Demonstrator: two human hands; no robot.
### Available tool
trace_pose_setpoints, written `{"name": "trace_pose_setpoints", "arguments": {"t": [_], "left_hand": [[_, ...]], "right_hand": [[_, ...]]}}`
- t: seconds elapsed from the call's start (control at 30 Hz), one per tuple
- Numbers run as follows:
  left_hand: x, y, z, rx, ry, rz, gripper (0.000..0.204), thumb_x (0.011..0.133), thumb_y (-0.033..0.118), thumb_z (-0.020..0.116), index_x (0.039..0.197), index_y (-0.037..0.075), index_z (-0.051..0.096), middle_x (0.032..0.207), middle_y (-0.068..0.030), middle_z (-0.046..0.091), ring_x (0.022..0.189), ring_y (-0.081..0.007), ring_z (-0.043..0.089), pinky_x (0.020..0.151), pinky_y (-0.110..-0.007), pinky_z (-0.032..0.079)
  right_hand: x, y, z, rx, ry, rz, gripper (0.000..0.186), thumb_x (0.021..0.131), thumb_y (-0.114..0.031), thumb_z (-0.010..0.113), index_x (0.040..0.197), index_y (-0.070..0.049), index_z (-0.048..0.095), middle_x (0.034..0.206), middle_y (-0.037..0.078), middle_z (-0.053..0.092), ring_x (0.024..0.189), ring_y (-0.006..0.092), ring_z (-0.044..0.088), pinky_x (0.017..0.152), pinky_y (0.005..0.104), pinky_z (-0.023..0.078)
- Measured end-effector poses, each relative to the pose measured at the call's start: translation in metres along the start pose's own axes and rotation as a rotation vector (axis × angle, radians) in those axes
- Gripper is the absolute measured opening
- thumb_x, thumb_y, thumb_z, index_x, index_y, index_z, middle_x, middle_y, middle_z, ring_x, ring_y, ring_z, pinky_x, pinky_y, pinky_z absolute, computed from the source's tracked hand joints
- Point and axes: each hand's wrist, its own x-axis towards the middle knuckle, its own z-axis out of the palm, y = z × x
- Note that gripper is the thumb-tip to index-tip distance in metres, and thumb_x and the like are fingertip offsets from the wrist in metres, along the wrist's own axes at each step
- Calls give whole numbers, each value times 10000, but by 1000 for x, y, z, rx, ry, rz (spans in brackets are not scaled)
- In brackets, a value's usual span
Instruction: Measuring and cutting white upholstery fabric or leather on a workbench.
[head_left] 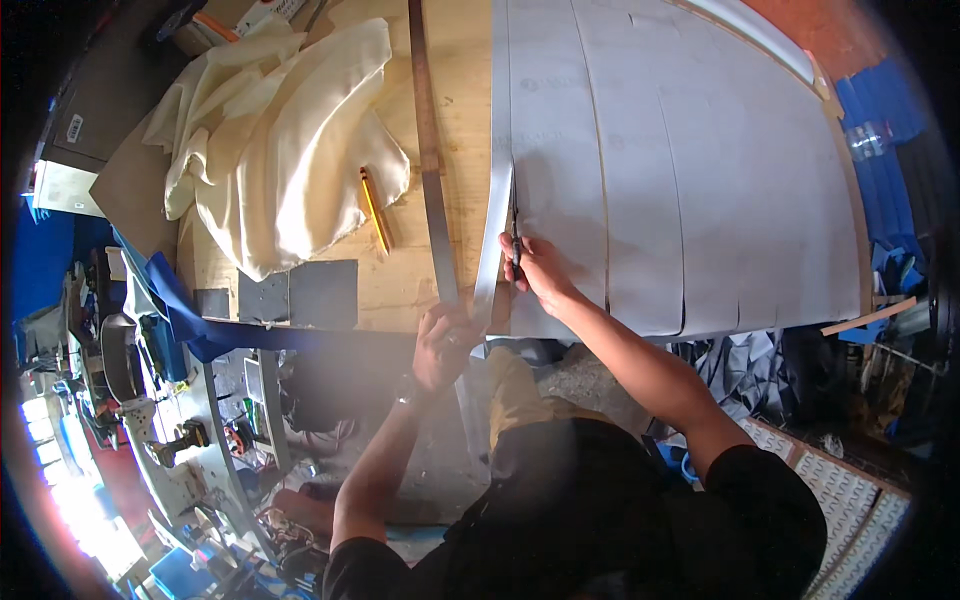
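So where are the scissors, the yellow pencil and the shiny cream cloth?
Scissors (516, 250): head view, dark handle.
Yellow pencil (375, 211): head view, mid-shaft.
Shiny cream cloth (290, 165): head view, central folds.

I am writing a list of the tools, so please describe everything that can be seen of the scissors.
The scissors are in the person's right hand, whose fingers cover part of the handles. What shows of the handles is dark, nearly black; their material cannot be told. The blades look slim and dark, probably metal, and point away from the person, toward the picture's top. They lie along the right edge of the narrow pale strip, beside the wide pale sheet. How far they are open is too small to tell.
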Motion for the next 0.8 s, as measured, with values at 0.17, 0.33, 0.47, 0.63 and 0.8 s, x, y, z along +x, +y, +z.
{"name": "trace_pose_setpoints", "arguments": {"t": [0.17, 0.33, 0.47, 0.63, 0.8], "left_hand": [[0, -4, -4, -141, 38, -112, 221, 628, 17, 759, 815, 76, 659, 875, -65, 607, 948, -285, 562, 799, -387, 471], [4, -7, -7, -143, 2, -130, 184, 656, 48, 762, 817, 77, 677, 872, -72, 616, 936, -281, 574, 791, -375, 472], [4, -9, -8, -145, -2, -99, 183, 652, 22, 756, 806, 63, 665, 872, -83, 613, 942, -287, 579, 805, -378, 470], [0, -12, -5, -77, -9, -117, 190, 643, 23, 760, 793, 57, 650, 869, -89, 615, 928, -291, 582, 803, -382, 472], [-1, -14, -1, -192, 29, -307, 178, 647, 45, 761, 779, 68, 642, 873, -83, 609, 921, -286, 574, 792, -390, 462]], "right_hand": [[38, -27, -4, 10, -33, -57, 226, 909, -313, 551, 860, -93, 569, 649, -22, 518, 547, 51, 500, 400, 200, 308], [74, -58, -9, -65, -4, -39, 209, 939, -272, 504, 989, -100, 613, 652, -30, 514, 547, 48, 498, 398, 197, 300], [101, -79, -11, -15, -7, -71, 355, 850, -411, 635, 734, -100, 509, 637, -24, 500, 538, 53, 493, 393, 206, 304], [136, -106, -16, -53, 17, -73, 366, 840, -423, 644, 726, -103, 508, 632, -24, 503, 532, 54, 498, 391, 207, 302], [167, -132, -23, -75, 34, -75, 385, 827, -442, 654, 709, -107, 505, 613, -29, 508, 526, 50, 495, 395, 206, 299]]}}
